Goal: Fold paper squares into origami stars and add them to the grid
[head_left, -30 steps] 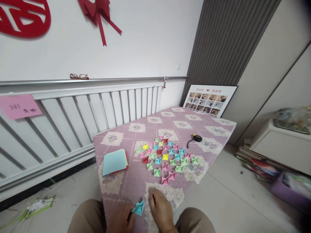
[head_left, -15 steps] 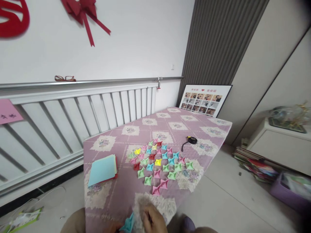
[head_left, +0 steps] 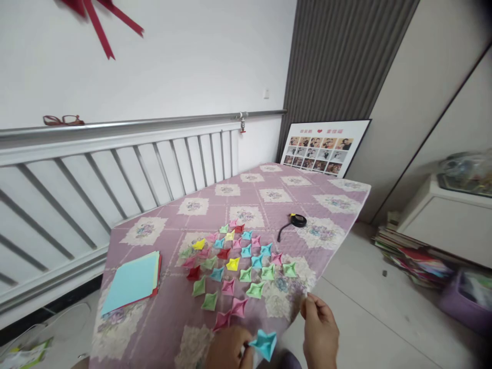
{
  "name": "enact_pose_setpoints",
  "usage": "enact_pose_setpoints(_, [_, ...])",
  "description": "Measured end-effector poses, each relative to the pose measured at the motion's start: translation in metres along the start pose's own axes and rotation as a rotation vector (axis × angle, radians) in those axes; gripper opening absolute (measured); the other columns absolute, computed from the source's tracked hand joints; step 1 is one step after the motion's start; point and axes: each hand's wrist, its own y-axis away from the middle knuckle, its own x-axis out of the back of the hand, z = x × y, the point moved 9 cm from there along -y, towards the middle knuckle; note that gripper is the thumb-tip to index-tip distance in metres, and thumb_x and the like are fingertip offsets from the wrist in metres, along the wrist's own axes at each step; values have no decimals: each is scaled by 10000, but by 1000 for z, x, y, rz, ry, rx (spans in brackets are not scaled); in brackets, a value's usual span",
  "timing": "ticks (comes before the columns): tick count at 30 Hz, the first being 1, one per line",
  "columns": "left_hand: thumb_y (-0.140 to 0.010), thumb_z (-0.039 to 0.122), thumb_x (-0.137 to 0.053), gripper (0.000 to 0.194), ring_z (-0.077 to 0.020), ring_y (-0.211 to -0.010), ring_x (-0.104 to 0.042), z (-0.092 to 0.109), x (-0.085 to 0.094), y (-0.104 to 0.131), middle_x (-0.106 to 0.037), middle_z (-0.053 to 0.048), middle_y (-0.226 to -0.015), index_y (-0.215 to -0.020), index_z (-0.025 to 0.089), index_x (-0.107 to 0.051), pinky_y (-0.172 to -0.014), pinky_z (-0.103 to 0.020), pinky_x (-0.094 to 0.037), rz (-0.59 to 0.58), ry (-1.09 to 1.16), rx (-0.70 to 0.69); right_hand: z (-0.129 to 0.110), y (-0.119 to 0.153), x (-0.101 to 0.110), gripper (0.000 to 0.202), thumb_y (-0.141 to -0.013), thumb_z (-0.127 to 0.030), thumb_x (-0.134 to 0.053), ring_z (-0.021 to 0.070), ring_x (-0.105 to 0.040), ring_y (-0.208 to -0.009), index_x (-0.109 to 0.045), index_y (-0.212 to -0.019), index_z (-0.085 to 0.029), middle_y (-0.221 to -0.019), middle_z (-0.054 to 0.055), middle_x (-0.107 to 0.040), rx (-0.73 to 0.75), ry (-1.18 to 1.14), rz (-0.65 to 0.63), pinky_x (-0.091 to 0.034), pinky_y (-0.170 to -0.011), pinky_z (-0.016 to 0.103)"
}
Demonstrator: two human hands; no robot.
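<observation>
At the table's near edge, my left hand (head_left: 232, 348) is closed, with a light-blue origami boat (head_left: 264, 344) gripped at its fingertips. The boat has pointed corners and a hollow middle. To the right, my right hand (head_left: 320, 330) is raised by the table's side edge, thumb and fingers pinched together. What it pinches, if anything, is too small to make out. Beyond the left hand, several similar folded boats in pink, green, yellow, red and blue stand in loose rows, among them a yellow boat (head_left: 232, 264) and a green boat (head_left: 255, 290).
A stack of coloured paper (head_left: 132, 281), blue on top, lies on the left of the flowered tablecloth (head_left: 169, 230). Past the boats lies a black tape measure (head_left: 298, 220) with its strap. A photo board (head_left: 325, 146) leans at the far end; a white radiator (head_left: 169, 169) runs along the left.
My left hand has moved right with the blue boat. My right hand has moved right and up to the table's side edge. The view has turned slightly right.
</observation>
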Motion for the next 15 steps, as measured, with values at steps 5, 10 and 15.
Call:
enact_pose_setpoints(5, [-778, 164, -500, 143, -220, -874, -536, 53, -1, -56, -625, -43, -887, -790, 220, -632, -802, -355, -376, 42, -113, -75, -3, -12, -1, 363, -666, -453, -679, 108, -553, -606, -618, -891, -175, -697, -35, -597, -68, -159, 24, -488, -607, 245])
enact_pose_setpoints(10, [-819, 216, -533, 105, -228, -920, -498, 74, 1, -88, -588, -30, -918, -783, 229, -631, -834, -395, -312, 101, -234, -38, -6, -15, -4, 325, -686, -423, -690, 84, -550, -595, -606, -897, -190, -717, -46, -588, -108, -266, 14, -494, -602, 216])
enact_pose_setpoints(15, [-822, 238, -561, 98, -239, -952, -479, 81, -10, -105, -567, -43, -926, -812, 229, -658, -857, -408, -283, 110, -274, -4, -8, -12, -6, 303, -703, -407, -682, 89, -560, -590, -600, -904, -195, -703, -49, -592, -138, -303, -10, -496, -588, 213])
